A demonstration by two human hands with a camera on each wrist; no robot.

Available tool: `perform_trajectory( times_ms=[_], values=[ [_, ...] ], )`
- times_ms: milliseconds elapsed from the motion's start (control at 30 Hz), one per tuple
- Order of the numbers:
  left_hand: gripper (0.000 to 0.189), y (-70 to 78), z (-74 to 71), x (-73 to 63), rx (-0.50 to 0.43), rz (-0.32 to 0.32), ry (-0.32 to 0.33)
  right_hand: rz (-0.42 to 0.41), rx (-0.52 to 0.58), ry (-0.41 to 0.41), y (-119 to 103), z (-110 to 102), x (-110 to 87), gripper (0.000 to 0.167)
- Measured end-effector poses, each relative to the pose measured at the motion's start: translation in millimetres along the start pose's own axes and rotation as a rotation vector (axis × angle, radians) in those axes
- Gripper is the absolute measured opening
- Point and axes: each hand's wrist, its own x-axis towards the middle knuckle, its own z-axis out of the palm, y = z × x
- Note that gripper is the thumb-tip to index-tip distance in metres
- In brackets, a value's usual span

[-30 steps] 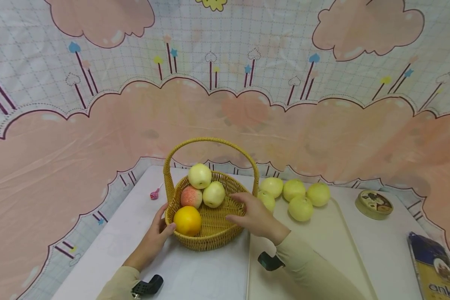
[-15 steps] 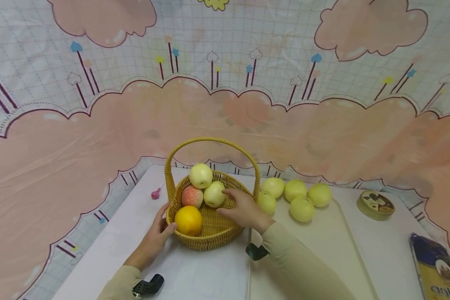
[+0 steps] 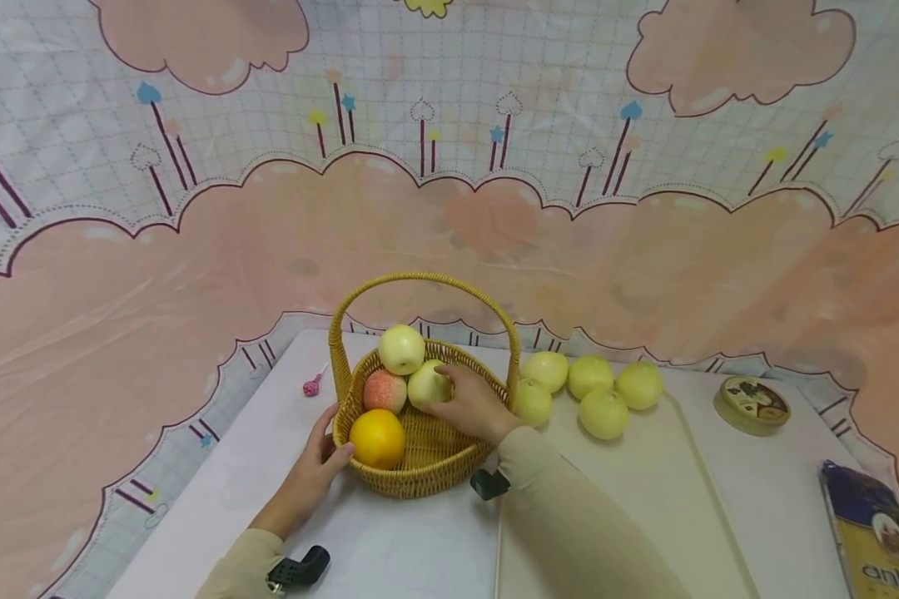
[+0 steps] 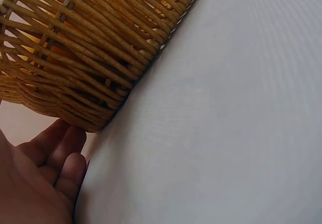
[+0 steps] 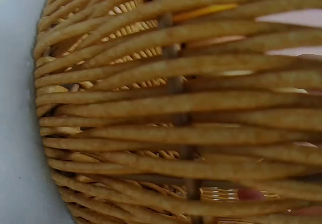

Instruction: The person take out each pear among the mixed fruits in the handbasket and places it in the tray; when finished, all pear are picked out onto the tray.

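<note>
right hand (image 3: 466, 405) on green apple (image 3: 424, 386), "anko" packet (image 3: 871, 524)

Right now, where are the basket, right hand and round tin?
Basket (image 4: 95, 45), left wrist view: woven side wall.
Right hand (image 3: 474, 405), head view: back of the hand.
Round tin (image 3: 753, 402), head view: printed lid.

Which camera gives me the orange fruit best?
The head view: the orange fruit shows nearly whole in the basket. Both wrist views show only orange-yellow slivers, probably it, through the weave.
</note>
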Motion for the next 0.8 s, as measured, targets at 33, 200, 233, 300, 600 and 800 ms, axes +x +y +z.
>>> perform_trajectory(
  times_ms=[33,200,233,300,600,800],
  values=[
    [0.077,0.3,0.1,-0.2,0.0,-0.002,0.0,0.006,0.004,0.0,0.4,0.5,1.0,0.066],
    [0.077,1.0,0.1,-0.5,-0.007,-0.014,-0.003,0.027,0.01,-0.013,3.0,0.6,5.1,0.069],
    [0.077,0.9,0.0,-0.6,-0.005,-0.014,-0.002,0.029,0.009,-0.02,3.4,0.4,5.7,0.07],
    [0.077,0.5,-0.3,-0.4,-0.004,-0.011,-0.002,0.039,0.012,-0.038,3.3,-0.2,6.4,0.072],
    [0.077,0.0,-0.7,2.7,0.005,-0.019,-0.003,0.052,0.045,-0.068,3.8,-2.4,9.0,0.078],
    [0.077,0.6,-0.9,2.5,0.014,-0.026,-0.004,0.012,0.084,-0.046,4.9,-2.5,8.5,0.071]
  ],
)
